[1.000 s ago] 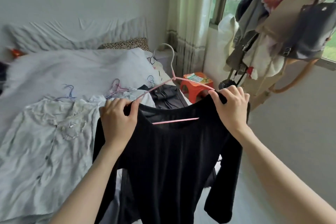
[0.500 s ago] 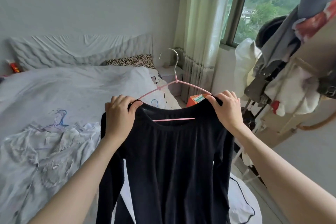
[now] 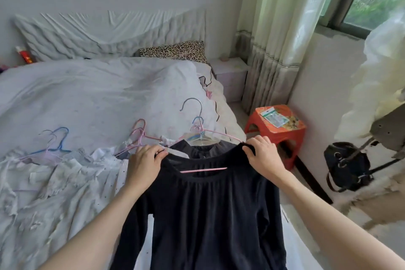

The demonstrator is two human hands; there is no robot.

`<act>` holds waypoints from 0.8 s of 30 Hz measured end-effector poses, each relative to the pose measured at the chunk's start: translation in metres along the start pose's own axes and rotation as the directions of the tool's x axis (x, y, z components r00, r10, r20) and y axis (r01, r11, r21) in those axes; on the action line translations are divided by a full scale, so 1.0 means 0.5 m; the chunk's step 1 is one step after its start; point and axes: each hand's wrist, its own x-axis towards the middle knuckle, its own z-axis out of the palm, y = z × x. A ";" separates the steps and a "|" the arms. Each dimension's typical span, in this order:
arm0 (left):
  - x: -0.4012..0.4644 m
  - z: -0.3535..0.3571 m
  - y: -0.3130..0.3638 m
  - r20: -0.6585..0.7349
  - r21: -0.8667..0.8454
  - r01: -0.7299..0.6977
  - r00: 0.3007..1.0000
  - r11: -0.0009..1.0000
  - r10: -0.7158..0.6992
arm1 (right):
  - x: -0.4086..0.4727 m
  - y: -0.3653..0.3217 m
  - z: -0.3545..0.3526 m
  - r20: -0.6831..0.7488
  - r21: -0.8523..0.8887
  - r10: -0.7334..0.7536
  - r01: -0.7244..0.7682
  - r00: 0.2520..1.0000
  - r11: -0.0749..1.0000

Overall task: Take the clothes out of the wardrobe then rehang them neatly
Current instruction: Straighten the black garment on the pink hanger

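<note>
Black long-sleeved top (image 3: 203, 215), on a pink hanger (image 3: 203, 170), was held up between both hands above the near edge of the bed (image 3: 87, 94), its body and sleeves hanging down between the forearms. Left hand (image 3: 145, 163): fingers curled over the top's left shoulder, pinching the fabric there. Right hand (image 3: 264, 158): fingers curled over the right shoulder, pinching the fabric likewise. Pink bar of the hanger showed inside the neckline, between the two hands; its hook could not be told apart from the others behind. Just beyond the hands, a second dark garment (image 3: 201, 149) lay on the bed with a cluster of wire hangers (image 3: 197, 125) in grey, blue and pink. Left of the left hand, pale crumpled garments (image 3: 54, 182) lay spread on the bed, with blue and lilac hangers (image 3: 52, 142) at their collars. Beyond the right hand, an orange plastic stool (image 3: 276, 129) stood on the floor carrying a small packet (image 3: 275, 117). Further right of the right hand, a black handbag (image 3: 346, 166) hung low beside a stand. Leopard-print pillow (image 3: 175, 51) lay at the far head of the bed.
</note>
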 end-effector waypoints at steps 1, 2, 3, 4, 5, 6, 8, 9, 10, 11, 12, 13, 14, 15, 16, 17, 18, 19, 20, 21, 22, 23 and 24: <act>0.009 0.031 -0.016 0.040 0.012 0.004 0.999 1.000 -0.004 | 0.008 0.012 0.035 0.049 -0.015 0.019 -0.018 0.999 1.000; 0.018 0.060 -0.029 0.081 0.030 0.009 0.997 1.000 -0.011 | 0.014 0.023 0.067 0.094 -0.022 0.041 -0.039 0.995 0.999; 0.028 0.088 -0.042 0.120 0.047 0.016 0.993 0.999 -0.022 | 0.020 0.033 0.099 0.132 -0.025 0.062 -0.059 0.989 0.998; 0.039 0.114 -0.053 0.152 0.060 0.019 0.988 0.998 -0.028 | 0.028 0.043 0.129 0.160 -0.030 0.078 -0.074 0.984 0.997; 0.052 0.136 -0.062 0.169 0.072 0.019 0.985 0.997 -0.031 | 0.038 0.053 0.156 0.182 -0.038 0.092 -0.087 0.979 0.995; 0.067 0.158 -0.070 0.166 0.083 0.013 0.986 0.996 -0.027 | 0.052 0.061 0.178 0.196 -0.048 0.107 -0.099 0.975 0.994; 0.102 0.193 -0.075 0.124 0.090 -0.017 0.992 0.996 0.006 | 0.089 0.075 0.214 0.193 -0.064 0.136 -0.126 0.972 0.990; 0.125 0.210 -0.076 0.098 0.086 -0.036 0.995 0.996 0.028 | 0.114 0.079 0.228 0.181 -0.074 0.152 -0.140 0.972 0.987; 0.150 0.225 -0.078 0.080 0.084 -0.048 0.996 0.995 0.041 | 0.139 0.082 0.240 0.166 -0.086 0.169 -0.156 0.972 0.984; 0.174 0.239 -0.081 0.071 0.087 -0.052 0.996 0.995 0.046 | 0.162 0.083 0.249 0.151 -0.097 0.181 -0.168 0.972 0.981; 0.198 0.252 -0.084 0.066 0.098 -0.052 0.997 0.994 0.046 | 0.185 0.086 0.259 0.140 -0.106 0.188 -0.174 0.972 0.979; 0.220 0.266 -0.090 0.068 0.111 -0.051 0.997 0.992 0.043 | 0.206 0.089 0.269 0.132 -0.108 0.191 -0.177 0.973 0.978; 0.238 0.279 -0.095 0.071 0.123 -0.044 0.997 0.991 0.036 | 0.225 0.091 0.280 0.127 -0.108 0.195 -0.182 0.972 0.977; 0.251 0.293 -0.103 0.076 0.129 -0.033 0.997 0.991 0.024 | 0.239 0.094 0.295 0.128 -0.107 0.203 -0.190 0.971 0.976; 0.257 0.308 -0.113 0.091 0.134 -0.022 0.996 0.991 0.010 | 0.249 0.096 0.310 0.137 -0.108 0.212 -0.198 0.968 0.974; 0.258 0.323 -0.121 0.115 0.144 -0.012 0.993 0.990 -0.005 | 0.254 0.101 0.328 0.154 -0.113 0.220 -0.204 0.963 0.972; 0.253 0.339 -0.130 0.148 0.155 -0.002 0.989 0.988 -0.022 | 0.254 0.105 0.346 0.177 -0.119 0.231 -0.212 0.957 0.970; 0.245 0.353 -0.139 0.176 0.160 0.008 0.984 0.987 -0.037 | 0.250 0.108 0.364 0.198 -0.114 0.247 -0.228 0.949 0.967; 0.237 0.365 -0.146 0.195 0.155 0.019 0.979 0.988 -0.050 | 0.244 0.110 0.378 0.214 -0.095 0.267 -0.252 0.940 0.963; 0.229 0.375 -0.152 0.209 0.141 0.028 0.976 0.990 -0.057 | 0.237 0.112 0.390 0.225 -0.068 0.284 -0.276 0.932 0.959; 0.223 0.380 -0.155 0.220 0.130 0.027 0.974 0.991 -0.056 | 0.231 0.113 0.397 0.233 -0.048 0.296 -0.294 0.926 0.955; 0.217 0.384 -0.156 0.237 0.124 0.022 0.970 0.992 -0.051 | 0.224 0.115 0.402 0.245 -0.038 0.301 -0.301 0.921 0.953; 0.212 0.384 -0.155 0.261 0.122 0.017 0.964 0.992 -0.049 | 0.218 0.116 0.402 0.265 -0.040 0.300 -0.301 0.916 0.953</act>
